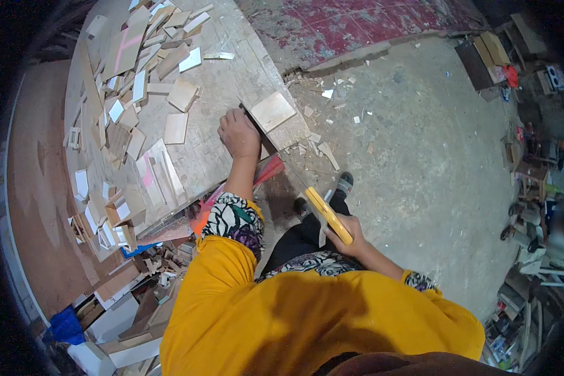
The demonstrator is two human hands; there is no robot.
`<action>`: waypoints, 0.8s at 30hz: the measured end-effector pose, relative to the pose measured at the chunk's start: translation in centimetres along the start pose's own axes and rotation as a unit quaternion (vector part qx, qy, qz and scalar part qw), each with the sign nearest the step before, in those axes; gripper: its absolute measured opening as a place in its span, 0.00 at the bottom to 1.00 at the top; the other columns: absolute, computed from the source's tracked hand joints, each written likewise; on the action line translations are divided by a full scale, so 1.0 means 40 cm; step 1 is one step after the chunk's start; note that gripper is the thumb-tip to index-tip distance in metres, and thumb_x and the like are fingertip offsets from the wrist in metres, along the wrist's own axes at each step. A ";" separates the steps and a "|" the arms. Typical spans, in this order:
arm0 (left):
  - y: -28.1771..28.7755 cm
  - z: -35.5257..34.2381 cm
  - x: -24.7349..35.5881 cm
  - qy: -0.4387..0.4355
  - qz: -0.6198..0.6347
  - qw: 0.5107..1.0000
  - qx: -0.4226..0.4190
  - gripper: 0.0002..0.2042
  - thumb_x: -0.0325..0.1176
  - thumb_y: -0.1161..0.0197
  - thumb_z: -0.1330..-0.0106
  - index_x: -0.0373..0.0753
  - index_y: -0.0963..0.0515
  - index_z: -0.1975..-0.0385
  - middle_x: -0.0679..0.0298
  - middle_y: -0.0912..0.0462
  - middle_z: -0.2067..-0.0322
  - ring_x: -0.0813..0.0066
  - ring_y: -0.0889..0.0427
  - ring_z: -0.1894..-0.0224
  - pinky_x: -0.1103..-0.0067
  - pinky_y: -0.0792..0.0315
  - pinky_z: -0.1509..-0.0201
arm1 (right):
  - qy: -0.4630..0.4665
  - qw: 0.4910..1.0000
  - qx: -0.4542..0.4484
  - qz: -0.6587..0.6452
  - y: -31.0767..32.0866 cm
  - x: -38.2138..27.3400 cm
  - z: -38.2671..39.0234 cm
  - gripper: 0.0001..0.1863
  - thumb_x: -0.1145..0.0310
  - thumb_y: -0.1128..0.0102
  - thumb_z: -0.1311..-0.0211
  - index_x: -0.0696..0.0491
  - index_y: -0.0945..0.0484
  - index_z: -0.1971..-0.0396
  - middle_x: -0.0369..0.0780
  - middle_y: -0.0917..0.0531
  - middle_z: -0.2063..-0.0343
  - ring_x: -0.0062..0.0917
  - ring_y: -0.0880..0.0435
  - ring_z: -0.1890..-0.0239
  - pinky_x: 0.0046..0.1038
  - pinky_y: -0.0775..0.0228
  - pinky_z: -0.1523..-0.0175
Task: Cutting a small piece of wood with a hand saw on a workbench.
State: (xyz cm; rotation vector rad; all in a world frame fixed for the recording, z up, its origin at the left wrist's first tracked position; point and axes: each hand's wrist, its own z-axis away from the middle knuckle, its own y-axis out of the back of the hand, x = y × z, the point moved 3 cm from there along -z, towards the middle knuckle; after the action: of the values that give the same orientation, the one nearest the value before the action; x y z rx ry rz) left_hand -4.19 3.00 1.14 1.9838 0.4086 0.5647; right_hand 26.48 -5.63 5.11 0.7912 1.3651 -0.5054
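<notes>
My left hand (pixel 240 134) rests on the worktable (pixel 216 81) near its right edge, fingers bent round something I cannot make out. A dark narrow strip or gap shows beside its fingertips. Just right of it a flat light wood block (pixel 272 111) lies at the table's corner. Lower down, off the table's edge, my right hand (pixel 351 237) is closed round the yellow handle of what looks like a handsaw (pixel 323 210). Its thin blade, hard to make out, points up and left toward the table's corner.
Many small wood offcuts (pixel 169 59) are heaped on the table's left side, with two loose blocks (pixel 175 128) nearer my left hand. Scraps (pixel 323 150) litter the concrete floor beside the table. A red-tiled floor (pixel 351 28) lies beyond. Clutter (pixel 529 250) lines the right side.
</notes>
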 end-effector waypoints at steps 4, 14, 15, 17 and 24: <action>-0.005 -0.003 0.003 -0.001 0.002 1.000 -0.012 0.07 0.30 0.48 0.44 0.39 0.28 0.66 0.60 0.27 0.63 0.60 0.30 0.58 0.66 0.37 0.54 | -0.009 0.999 -0.043 0.032 -0.028 0.027 -0.123 0.10 0.68 0.41 0.46 0.57 0.25 0.67 0.47 0.26 0.81 0.38 0.25 0.80 0.30 0.33 0.72; 0.005 0.003 -0.017 0.016 0.000 0.999 -0.035 0.10 0.30 0.44 0.47 0.40 0.27 0.64 0.60 0.27 0.62 0.60 0.30 0.56 0.66 0.36 0.54 | -0.019 0.999 -0.047 0.005 0.016 0.006 -0.033 0.15 0.70 0.41 0.47 0.60 0.25 0.59 0.45 0.24 0.80 0.34 0.24 0.80 0.26 0.32 0.70; 0.014 0.000 -0.007 0.011 0.009 1.000 -0.026 0.09 0.30 0.46 0.45 0.39 0.27 0.65 0.60 0.27 0.63 0.60 0.30 0.56 0.66 0.37 0.54 | 0.010 1.000 -0.025 0.009 0.009 -0.001 -0.050 0.14 0.70 0.40 0.47 0.59 0.25 0.61 0.46 0.24 0.80 0.35 0.25 0.80 0.26 0.33 0.71; 0.002 0.003 -0.007 0.013 -0.005 1.000 -0.027 0.09 0.30 0.47 0.44 0.39 0.27 0.64 0.60 0.27 0.62 0.59 0.30 0.56 0.66 0.37 0.53 | 0.040 0.999 -0.004 0.015 -0.034 0.015 -0.147 0.11 0.69 0.40 0.48 0.58 0.25 0.65 0.47 0.25 0.80 0.37 0.26 0.80 0.28 0.34 0.71; -0.001 -0.022 -0.035 0.021 -0.040 0.999 0.002 0.09 0.31 0.49 0.44 0.39 0.29 0.65 0.60 0.27 0.62 0.60 0.31 0.57 0.67 0.37 0.54 | 0.052 0.998 -0.024 0.038 -0.024 0.026 -0.189 0.08 0.70 0.41 0.48 0.58 0.26 0.70 0.46 0.25 0.80 0.37 0.25 0.79 0.30 0.33 0.71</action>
State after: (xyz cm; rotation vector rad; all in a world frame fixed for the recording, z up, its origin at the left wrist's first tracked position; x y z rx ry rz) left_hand -5.86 2.95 1.17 1.9516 0.5139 0.5561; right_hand 20.94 -0.45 3.76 0.8362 1.4318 -0.3750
